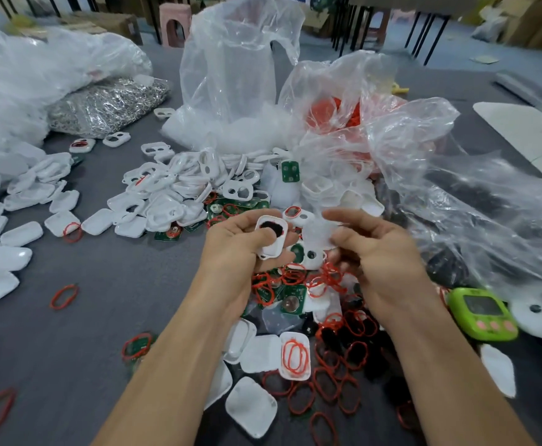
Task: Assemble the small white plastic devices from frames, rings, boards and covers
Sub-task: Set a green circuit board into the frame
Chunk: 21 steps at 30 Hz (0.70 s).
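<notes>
My left hand point(235, 243) grips a white plastic frame point(271, 236) with a dark part showing inside it, thumb across its face. My right hand point(369, 249) holds a white cover piece point(319, 233), blurred, between thumb and fingers just right of the frame. Both hands hover above a heap of red rings point(327, 278), green boards point(290, 297) and white covers point(253, 403) on the grey table. A white tray-like cover with red rings inside point(295, 355) lies between my forearms.
A pile of white frames point(179, 185) spreads behind my hands. Clear plastic bags point(237, 75) stand at the back and drape on the right point(456, 188). A green timer point(482, 312) sits right. White covers point(8, 233) lie on the left, loose red rings point(64, 296) on the table.
</notes>
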Tool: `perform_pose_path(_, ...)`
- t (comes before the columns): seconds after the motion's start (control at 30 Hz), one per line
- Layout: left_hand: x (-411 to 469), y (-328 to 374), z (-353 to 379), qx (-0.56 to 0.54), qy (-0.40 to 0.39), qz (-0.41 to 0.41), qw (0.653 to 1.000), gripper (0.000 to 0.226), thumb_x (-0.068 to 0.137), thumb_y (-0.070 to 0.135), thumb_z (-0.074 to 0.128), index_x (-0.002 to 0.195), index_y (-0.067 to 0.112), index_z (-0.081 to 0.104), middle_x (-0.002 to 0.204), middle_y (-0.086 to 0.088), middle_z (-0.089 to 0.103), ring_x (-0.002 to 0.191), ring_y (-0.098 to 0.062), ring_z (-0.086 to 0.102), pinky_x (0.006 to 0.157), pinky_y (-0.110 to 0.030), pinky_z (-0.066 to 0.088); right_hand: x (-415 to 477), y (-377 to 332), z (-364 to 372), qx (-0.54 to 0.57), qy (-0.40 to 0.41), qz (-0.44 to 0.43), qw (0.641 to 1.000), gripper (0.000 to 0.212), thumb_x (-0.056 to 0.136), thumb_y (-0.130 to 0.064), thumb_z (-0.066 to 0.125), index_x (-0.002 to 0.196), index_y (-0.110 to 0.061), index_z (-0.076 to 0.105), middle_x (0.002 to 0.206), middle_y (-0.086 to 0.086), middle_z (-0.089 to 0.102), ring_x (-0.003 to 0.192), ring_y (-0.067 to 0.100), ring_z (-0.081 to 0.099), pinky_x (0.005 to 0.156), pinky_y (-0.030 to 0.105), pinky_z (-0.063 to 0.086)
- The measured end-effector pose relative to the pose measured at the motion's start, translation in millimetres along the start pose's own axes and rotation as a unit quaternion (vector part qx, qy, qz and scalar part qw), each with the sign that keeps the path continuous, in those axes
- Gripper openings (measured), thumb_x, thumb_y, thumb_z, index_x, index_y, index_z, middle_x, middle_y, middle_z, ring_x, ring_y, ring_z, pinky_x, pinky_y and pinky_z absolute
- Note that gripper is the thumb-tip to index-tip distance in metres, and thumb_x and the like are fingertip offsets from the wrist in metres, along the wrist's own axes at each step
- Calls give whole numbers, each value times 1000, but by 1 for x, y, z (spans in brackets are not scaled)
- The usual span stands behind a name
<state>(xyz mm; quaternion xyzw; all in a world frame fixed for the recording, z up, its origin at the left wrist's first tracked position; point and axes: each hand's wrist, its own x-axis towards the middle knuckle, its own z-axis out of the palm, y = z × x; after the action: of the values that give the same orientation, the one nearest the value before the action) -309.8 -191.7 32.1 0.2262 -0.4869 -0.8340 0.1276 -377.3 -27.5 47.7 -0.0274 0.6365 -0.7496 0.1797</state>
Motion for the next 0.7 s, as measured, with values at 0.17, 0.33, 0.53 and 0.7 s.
perform_pose_path(0.17,-4,-4,8,36,3,22,999,38,90,-13,58,76,14,80,89,-14,78,84,-23,78,55,-28,60,2,3,-4,18,-12,45,999,35,91,10,63,79,-18,82,63,6,66,50,14,60,44,19,47)
perform_pose_path(0.33,-4,-7,8,51,17,33,998,35,91,-12,58,80,13,80,94,-15,79,88,-21,78,56,-29,60,1,1,-8,-12,-41,-11,999,34,90,11,63,94,-18,80,67,0,62,56,14,57,56,24,51)
perform_pose_path(0.53,-4,-7,10,6,-10,18,1000,32,96,-1,57,81,13,81,89,-10,78,83,-19,77,63,-33,62,-4,-6,-6,15,-53,-11,998,27,90,11,64,85,-13,73,66,5,66,55,15,63,50,22,48)
perform_pose_path(0.7,-6,-5,11,-70,-48,-20,996,26,98,3,50,88,6,74,96,-14,77,92,-25,77,66,-37,62,-5,-6,-2,58,-56,31,996,26,91,12,57,86,-12,64,65,8,66,51,17,65,43,22,47)
